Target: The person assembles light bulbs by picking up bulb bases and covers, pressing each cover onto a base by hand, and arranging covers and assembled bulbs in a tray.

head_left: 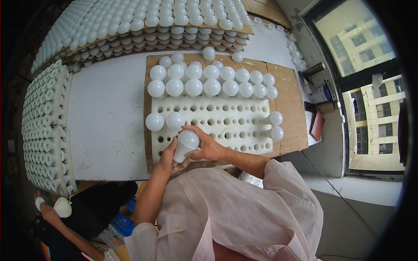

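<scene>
Both my hands hold one white LED light bulb [188, 141] just above the near edge of a foam tray. My left hand [166, 158] wraps the bulb's lower body near its screw base. My right hand [208, 145] grips it from the other side, fingers reaching round the dome. The white foam tray [244, 126] has rows of round holes; bulbs with domes up fill its far rows. Two bulbs [165, 122] stand at its left side, and two more [276, 126] at its right edge. The tray lies on a brown cardboard sheet [289, 104].
Stacked trays of bulbs [143, 21] fill the back left. More trays of white conical parts [45, 126] stand at the far left. A co-worker's hand [50, 213] holds a white item at lower left. A window [370, 87] and a dark red box [317, 126] are at right.
</scene>
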### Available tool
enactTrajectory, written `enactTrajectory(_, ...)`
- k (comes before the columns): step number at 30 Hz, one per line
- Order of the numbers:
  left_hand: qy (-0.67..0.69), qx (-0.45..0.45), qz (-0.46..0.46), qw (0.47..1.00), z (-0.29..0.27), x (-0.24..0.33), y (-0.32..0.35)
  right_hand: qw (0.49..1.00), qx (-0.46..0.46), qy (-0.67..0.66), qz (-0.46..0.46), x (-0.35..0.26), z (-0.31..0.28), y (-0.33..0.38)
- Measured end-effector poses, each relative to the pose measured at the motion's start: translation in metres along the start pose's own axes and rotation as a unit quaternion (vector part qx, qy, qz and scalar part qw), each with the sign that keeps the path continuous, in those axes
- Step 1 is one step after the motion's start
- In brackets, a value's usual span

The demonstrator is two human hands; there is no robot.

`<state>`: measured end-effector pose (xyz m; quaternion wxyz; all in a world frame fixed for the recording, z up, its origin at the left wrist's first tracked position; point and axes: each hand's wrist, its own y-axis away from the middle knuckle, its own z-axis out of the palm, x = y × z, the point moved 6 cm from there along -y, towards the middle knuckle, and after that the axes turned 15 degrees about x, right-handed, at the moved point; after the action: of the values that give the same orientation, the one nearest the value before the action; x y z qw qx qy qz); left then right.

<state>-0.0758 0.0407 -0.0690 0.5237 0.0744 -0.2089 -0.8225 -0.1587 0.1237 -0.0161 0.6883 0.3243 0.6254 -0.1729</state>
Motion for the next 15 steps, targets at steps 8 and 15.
enactTrajectory(8,-0.279,0.246,0.097,0.923,-0.046,0.002,0.018,0.949,0.289,0.12,-0.041,0.03,-0.088,-0.007)
enactTrajectory(15,-0.442,0.342,0.23,0.797,-0.058,0.017,0.025,0.87,0.152,0.382,-0.271,0.02,-0.056,-0.049)
